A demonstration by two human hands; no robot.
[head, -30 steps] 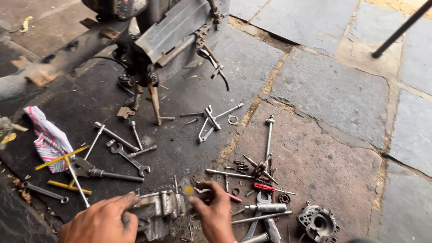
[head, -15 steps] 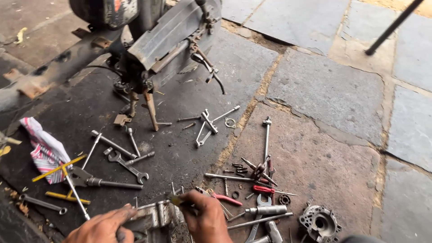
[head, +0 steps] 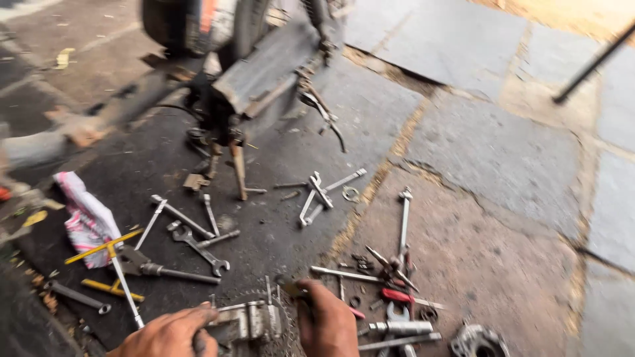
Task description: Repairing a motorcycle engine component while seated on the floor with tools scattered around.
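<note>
Head view: left hand [head: 173,334] and right hand [head: 329,322] both grip the grey metal engine part [head: 248,322] on the near floor, as a half-second before. Camera has shifted; the open-ended steel spanner [head: 198,248] and red-and-white cloth [head: 86,218] lie left, unmoved.

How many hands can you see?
2. The left hand is at the bottom edge on a grimy metal engine part; the right hand is just right of that part. Both are partly cut off.
</note>
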